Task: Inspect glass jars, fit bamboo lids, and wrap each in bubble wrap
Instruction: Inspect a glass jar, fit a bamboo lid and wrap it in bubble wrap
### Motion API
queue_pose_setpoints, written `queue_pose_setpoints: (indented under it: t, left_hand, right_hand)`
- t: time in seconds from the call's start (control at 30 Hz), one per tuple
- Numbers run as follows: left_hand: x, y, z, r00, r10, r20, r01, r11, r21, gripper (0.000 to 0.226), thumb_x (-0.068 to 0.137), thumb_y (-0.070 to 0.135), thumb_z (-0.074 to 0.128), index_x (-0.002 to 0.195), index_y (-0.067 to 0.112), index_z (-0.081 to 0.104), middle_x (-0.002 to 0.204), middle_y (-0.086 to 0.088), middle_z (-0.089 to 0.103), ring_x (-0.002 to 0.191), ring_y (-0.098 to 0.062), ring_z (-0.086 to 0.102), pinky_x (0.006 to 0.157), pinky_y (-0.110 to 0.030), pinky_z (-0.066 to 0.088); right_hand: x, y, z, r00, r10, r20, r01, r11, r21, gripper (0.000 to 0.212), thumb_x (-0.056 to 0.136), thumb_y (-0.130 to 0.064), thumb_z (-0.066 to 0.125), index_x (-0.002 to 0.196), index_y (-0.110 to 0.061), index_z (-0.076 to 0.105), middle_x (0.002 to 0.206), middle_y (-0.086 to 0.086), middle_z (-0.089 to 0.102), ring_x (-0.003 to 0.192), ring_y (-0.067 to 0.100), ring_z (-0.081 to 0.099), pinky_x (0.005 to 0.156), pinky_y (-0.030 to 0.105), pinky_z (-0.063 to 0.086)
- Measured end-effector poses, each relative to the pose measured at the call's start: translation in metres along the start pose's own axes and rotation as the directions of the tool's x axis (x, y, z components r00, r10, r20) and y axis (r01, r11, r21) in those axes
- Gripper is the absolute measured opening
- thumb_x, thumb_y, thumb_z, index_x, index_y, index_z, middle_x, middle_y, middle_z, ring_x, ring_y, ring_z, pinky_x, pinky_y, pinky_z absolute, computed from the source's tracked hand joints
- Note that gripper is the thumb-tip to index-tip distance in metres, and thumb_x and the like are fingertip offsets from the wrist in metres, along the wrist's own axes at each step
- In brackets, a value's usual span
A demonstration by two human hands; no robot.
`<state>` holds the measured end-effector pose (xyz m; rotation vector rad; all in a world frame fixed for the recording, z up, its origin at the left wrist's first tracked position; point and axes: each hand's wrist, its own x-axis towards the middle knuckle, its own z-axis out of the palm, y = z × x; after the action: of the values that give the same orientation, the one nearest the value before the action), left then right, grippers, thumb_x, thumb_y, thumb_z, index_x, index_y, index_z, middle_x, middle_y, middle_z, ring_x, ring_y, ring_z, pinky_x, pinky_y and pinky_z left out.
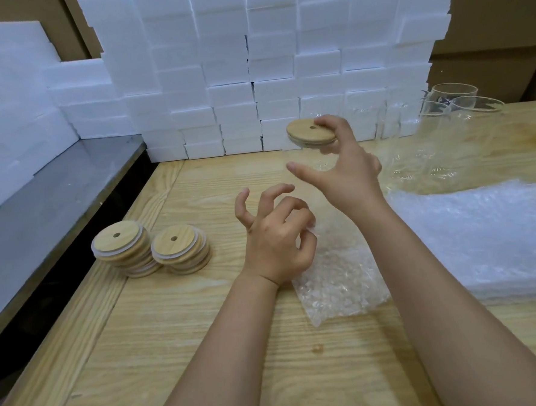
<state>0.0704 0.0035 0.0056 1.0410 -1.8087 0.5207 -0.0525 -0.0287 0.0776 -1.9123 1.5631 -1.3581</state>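
We see a clear glass jar (pixel 304 154) standing upright mid-desk on a loose clear bubble wrap sheet (pixel 337 280). It is capped with a round bamboo lid (pixel 306 131) pierced by one small hole. The right hand (pixel 346 169) has its grip curled round the lid's far rim, thumb held apart. The left hand (pixel 275 237) pinches the sheet's edge.

The pale wooden desk (pixel 206 338) also carries two stacks of bamboo lids (pixel 122 246), a pile of bubble wrap sheets (pixel 488 239) and open glass jars (pixel 455 100). White foam blocks (pixel 252 62) and brown cardboard boxes (pixel 486 51) stand behind.
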Motion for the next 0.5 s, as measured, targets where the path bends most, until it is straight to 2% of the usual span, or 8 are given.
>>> queue_pose_setpoints:
  t: [0.07, 0.17, 0.23, 0.3, 0.4, 0.5]
  left_hand:
    - [0.000, 0.000, 0.000, 1.000, -0.014, 0.010, 0.015, 1.000, -0.009, 0.010, 0.067, 0.011, 0.058, 0.060, 0.017, 0.062, 0.078, 0.009, 0.067, 0.109, -0.025, 0.061, 0.106, -0.054, 0.010]
    - [0.001, 0.001, 0.000, 0.999, -0.038, 0.035, 0.039, 0.999, -0.036, 0.011, 0.069, 0.013, 0.055, 0.062, 0.016, 0.063, 0.078, 0.008, 0.066, 0.111, -0.026, 0.060, 0.107, -0.056, 0.008]
    - [0.002, 0.002, 0.001, 0.997, -0.054, 0.053, 0.057, 0.997, -0.051, 0.014, 0.071, 0.014, 0.052, 0.064, 0.016, 0.064, 0.075, 0.007, 0.064, 0.111, -0.027, 0.061, 0.108, -0.055, 0.006]
    - [0.003, 0.002, 0.003, 0.995, -0.075, 0.069, 0.079, 0.996, -0.052, 0.016, 0.072, 0.014, 0.051, 0.066, 0.016, 0.066, 0.074, 0.006, 0.063, 0.111, -0.028, 0.061, 0.108, -0.054, 0.005]
    - [0.002, 0.001, 0.004, 0.989, -0.110, 0.098, 0.115, 0.992, -0.046, 0.019, 0.075, 0.017, 0.051, 0.071, 0.017, 0.070, 0.077, 0.005, 0.064, 0.113, -0.028, 0.059, 0.107, -0.061, 0.006]
    - [0.002, 0.001, 0.005, 0.986, -0.129, 0.106, 0.135, 0.990, -0.048, 0.020, 0.076, 0.020, 0.052, 0.073, 0.018, 0.071, 0.081, 0.005, 0.065, 0.114, -0.030, 0.058, 0.104, -0.068, 0.009]
  right_hand:
    - [0.002, -0.004, -0.010, 0.994, -0.020, -0.107, 0.028, 0.997, 0.070, 0.065, 0.071, -0.050, 0.078, 0.124, -0.038, 0.043, 0.113, -0.016, 0.060, 0.109, 0.011, 0.058, 0.110, 0.048, 0.023]
    - [0.003, -0.014, -0.032, 0.965, -0.043, -0.257, 0.110, 0.962, 0.252, 0.064, 0.072, -0.044, 0.080, 0.123, -0.034, 0.043, 0.110, -0.027, 0.053, 0.105, 0.009, 0.060, 0.102, 0.047, 0.040]
    - [0.004, -0.019, -0.046, 0.948, -0.032, -0.316, 0.149, 0.924, 0.353, 0.066, 0.074, -0.042, 0.078, 0.127, -0.027, 0.042, 0.117, -0.021, 0.052, 0.104, 0.013, 0.060, 0.097, 0.043, 0.048]
    - [0.005, -0.021, -0.057, 0.947, -0.033, -0.318, 0.176, 0.884, 0.432, 0.062, 0.076, -0.042, 0.077, 0.125, -0.027, 0.041, 0.124, -0.010, 0.052, 0.098, 0.015, 0.061, 0.094, 0.038, 0.051]
    - [0.007, -0.027, -0.062, 0.967, -0.025, -0.252, 0.154, 0.849, 0.506, 0.054, 0.077, -0.042, 0.075, 0.117, -0.031, 0.041, 0.119, -0.001, 0.056, 0.083, 0.006, 0.060, 0.080, 0.018, 0.050]
    - [0.008, -0.026, -0.058, 0.980, 0.015, -0.198, 0.097, 0.833, 0.545, 0.055, 0.075, -0.041, 0.074, 0.119, -0.025, 0.045, 0.117, 0.000, 0.059, 0.090, 0.020, 0.063, 0.083, 0.025, 0.052]
